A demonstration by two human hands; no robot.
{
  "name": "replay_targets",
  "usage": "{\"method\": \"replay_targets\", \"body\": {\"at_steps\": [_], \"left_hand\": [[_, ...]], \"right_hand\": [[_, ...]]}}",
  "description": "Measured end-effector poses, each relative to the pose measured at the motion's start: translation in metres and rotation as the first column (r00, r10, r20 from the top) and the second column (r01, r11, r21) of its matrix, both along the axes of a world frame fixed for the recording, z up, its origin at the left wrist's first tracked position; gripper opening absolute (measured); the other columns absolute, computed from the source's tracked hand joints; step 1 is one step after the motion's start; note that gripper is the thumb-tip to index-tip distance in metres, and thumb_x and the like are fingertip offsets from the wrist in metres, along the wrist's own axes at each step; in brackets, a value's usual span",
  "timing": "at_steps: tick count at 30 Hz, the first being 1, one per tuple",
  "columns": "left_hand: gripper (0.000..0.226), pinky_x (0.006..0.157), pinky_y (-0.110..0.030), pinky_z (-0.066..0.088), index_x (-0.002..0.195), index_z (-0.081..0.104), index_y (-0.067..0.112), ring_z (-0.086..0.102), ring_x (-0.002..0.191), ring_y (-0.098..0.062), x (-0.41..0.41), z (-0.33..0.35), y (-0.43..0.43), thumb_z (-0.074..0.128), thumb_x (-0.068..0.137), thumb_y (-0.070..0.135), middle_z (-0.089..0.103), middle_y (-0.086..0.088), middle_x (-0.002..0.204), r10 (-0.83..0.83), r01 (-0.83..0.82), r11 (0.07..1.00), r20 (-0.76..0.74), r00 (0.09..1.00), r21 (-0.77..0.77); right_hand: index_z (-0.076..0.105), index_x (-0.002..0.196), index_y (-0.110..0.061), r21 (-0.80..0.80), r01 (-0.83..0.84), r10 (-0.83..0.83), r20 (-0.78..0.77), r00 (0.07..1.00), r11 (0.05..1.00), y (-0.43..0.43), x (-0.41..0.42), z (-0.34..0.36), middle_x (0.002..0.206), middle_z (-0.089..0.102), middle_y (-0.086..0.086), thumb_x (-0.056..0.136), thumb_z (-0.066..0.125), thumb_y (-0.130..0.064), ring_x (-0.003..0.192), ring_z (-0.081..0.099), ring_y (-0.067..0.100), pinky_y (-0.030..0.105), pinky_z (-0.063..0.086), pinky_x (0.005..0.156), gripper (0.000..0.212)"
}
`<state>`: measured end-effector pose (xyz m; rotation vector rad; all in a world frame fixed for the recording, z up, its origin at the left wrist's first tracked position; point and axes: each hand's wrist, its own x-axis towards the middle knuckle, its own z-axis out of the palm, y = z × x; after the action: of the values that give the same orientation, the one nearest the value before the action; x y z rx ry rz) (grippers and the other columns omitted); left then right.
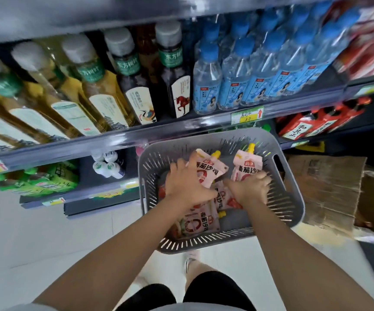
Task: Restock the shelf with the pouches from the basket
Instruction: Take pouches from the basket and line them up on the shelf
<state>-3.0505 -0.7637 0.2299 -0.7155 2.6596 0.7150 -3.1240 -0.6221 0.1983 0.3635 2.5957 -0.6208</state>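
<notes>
A grey slotted basket [291, 191] sits on the floor in front of the shelves. Inside lie several pink-and-white ketchup pouches with yellow caps. My left hand [186, 182] grips one upright pouch [210, 168] at the basket's middle. My right hand [251, 187] grips a second upright pouch [246, 166] beside it. Another pouch [200, 223] lies flat near the basket's front wall, and more are partly hidden under my hands.
Above the basket, a shelf [136, 135] carries tea bottles [123, 81] and blue-capped water bottles [249, 75]. Red packets [311, 124] stand at the right. A flattened cardboard box [329, 191] lies right of the basket. Green cartons [40, 178] sit low left.
</notes>
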Motion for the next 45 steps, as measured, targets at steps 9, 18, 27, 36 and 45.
{"method": "replay_targets", "body": {"at_steps": [9, 18, 27, 36, 45], "left_hand": [[0.101, 0.101, -0.040, 0.038, 0.139, 0.032, 0.035, 0.037, 0.123, -0.027, 0.079, 0.121, -0.055, 0.070, 0.049, 0.058, 0.040, -0.001, 0.126, 0.208, -0.121, 0.968, -0.436, 0.875, 0.220], [0.108, 0.098, -0.033, 0.037, 0.146, 0.026, 0.029, 0.034, 0.120, -0.016, 0.165, 0.250, -0.154, 0.071, 0.049, 0.046, 0.032, 0.007, 0.121, 0.347, -0.231, 0.936, -0.799, 0.491, 0.265], [0.126, 0.108, -0.051, 0.034, 0.144, 0.023, 0.012, 0.035, 0.132, -0.030, 0.146, 0.346, -0.240, 0.083, 0.040, 0.047, 0.037, -0.007, 0.143, 0.387, -0.419, 0.867, -0.894, 0.225, 0.270], [0.095, 0.097, -0.040, 0.036, 0.122, 0.033, 0.008, 0.038, 0.118, -0.026, 0.058, 0.355, -0.293, 0.087, 0.051, 0.040, 0.040, -0.008, 0.123, 0.453, -0.528, 0.809, -0.846, 0.281, 0.258], [0.102, 0.103, -0.044, 0.031, 0.125, 0.030, 0.008, 0.037, 0.123, -0.030, -0.001, 0.323, -0.345, 0.089, 0.049, 0.044, 0.039, -0.010, 0.126, 0.538, -0.599, 0.741, -0.802, 0.260, 0.304]], "right_hand": [[0.008, 0.149, -0.003, -0.152, 0.010, -0.061, -0.336, 0.940, 0.988, -0.048, 0.066, 0.125, 0.150, 0.022, 0.021, 0.061, 0.084, -0.046, 0.140, 0.022, 0.038, 0.050, 0.022, 0.112, 0.124], [0.011, 0.150, -0.009, -0.392, -0.246, -0.078, -0.651, 0.755, 0.886, -0.143, 0.145, 0.262, 0.141, 0.028, 0.020, 0.061, 0.085, -0.034, 0.131, 0.030, 0.039, 0.053, 0.031, 0.108, 0.118], [0.013, 0.150, -0.006, -0.385, -0.396, -0.084, -0.797, 0.598, 0.834, -0.213, 0.151, 0.372, 0.143, 0.027, 0.017, 0.062, 0.083, -0.038, 0.133, 0.026, 0.035, 0.049, 0.026, 0.109, 0.118], [0.009, 0.151, -0.009, -0.355, -0.556, -0.025, -0.858, 0.514, 0.752, -0.271, 0.103, 0.402, 0.144, 0.023, 0.013, 0.062, 0.084, -0.036, 0.134, 0.023, 0.031, 0.046, 0.023, 0.110, 0.119], [0.015, 0.149, -0.009, -0.283, -0.616, 0.051, -0.883, 0.467, 0.735, -0.315, 0.042, 0.385, 0.136, 0.028, 0.012, 0.057, 0.085, -0.035, 0.125, 0.028, 0.028, 0.041, 0.027, 0.104, 0.119]]}}
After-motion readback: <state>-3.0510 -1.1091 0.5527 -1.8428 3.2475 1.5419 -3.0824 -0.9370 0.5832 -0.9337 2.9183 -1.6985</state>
